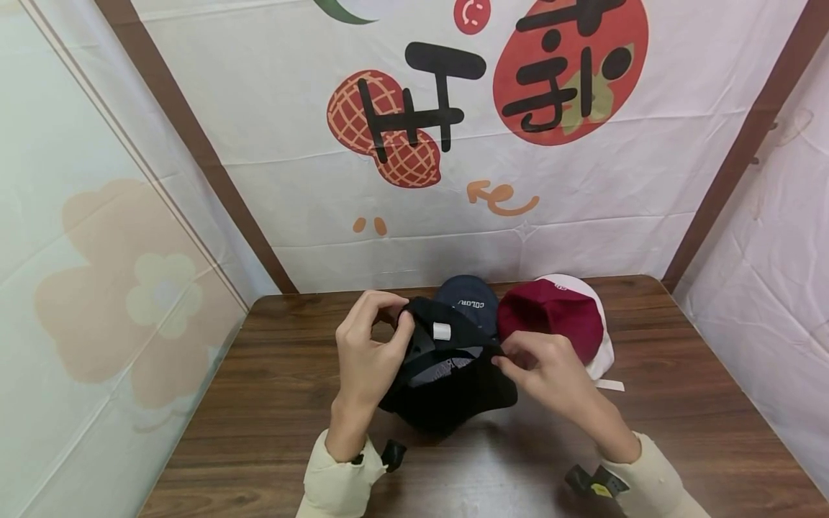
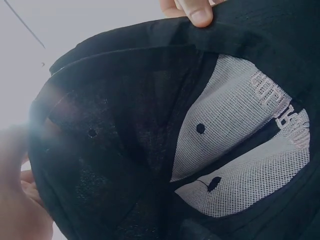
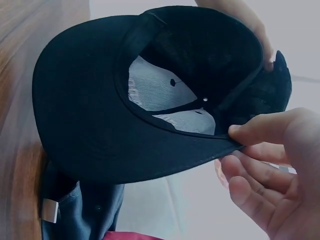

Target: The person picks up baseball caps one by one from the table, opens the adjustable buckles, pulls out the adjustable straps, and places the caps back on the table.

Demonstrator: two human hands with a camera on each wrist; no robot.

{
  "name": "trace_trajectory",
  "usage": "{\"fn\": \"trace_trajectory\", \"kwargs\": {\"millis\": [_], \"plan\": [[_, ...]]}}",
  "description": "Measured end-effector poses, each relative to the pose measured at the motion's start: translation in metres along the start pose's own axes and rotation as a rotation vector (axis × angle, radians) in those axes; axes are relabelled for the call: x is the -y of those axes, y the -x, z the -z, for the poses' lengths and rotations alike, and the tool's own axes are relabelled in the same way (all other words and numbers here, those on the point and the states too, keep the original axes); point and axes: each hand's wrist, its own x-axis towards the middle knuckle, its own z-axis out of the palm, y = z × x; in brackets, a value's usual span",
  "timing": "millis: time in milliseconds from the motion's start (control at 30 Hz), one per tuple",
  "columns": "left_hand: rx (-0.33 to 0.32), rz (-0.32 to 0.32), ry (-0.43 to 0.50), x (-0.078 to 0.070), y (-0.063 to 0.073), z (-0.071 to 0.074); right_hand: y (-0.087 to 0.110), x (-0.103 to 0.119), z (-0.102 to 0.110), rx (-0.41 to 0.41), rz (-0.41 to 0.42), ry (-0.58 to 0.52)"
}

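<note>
A black baseball cap (image 1: 447,403) is held up over the table between both hands, its hollow inside facing the head camera and its brim toward the front. The left hand (image 1: 372,349) pinches the cap's edge on the left, near a small white label (image 1: 442,332). On the opposite side the right hand (image 1: 550,370) pinches the rim where the brim meets the crown, thumb on the inner side, as the right wrist view shows. White mesh lining (image 2: 215,115) with backward embroidery stitching shows inside the crown in the left wrist view.
Behind the black cap lies a navy cap (image 1: 468,295) with white lettering. Beside it, a maroon cap (image 1: 570,316) rests against a white cap (image 1: 605,352) whose strap sticks out. The brown wooden table (image 1: 272,403) meets a printed cloth wall (image 1: 291,216) at its back edge.
</note>
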Motion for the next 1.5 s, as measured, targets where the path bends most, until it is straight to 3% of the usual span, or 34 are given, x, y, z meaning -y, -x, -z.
{"fn": "trace_trajectory", "kwargs": {"millis": [267,733,1200,1500], "plan": [[-0.011,-0.041,0.016,-0.005,-0.002,0.002,-0.006,0.0,0.005,-0.105,0.084,0.014],[-0.048,-0.137,0.043,-0.018,-0.007,0.006,-0.019,-0.003,0.01,-0.235,0.146,0.027],[-0.046,-0.166,0.089,-0.025,-0.008,0.002,-0.033,-0.007,0.005,-0.321,0.1,0.039],[-0.036,-0.192,0.066,-0.027,-0.009,0.0,-0.038,-0.01,0.004,-0.408,0.126,0.029]]}}
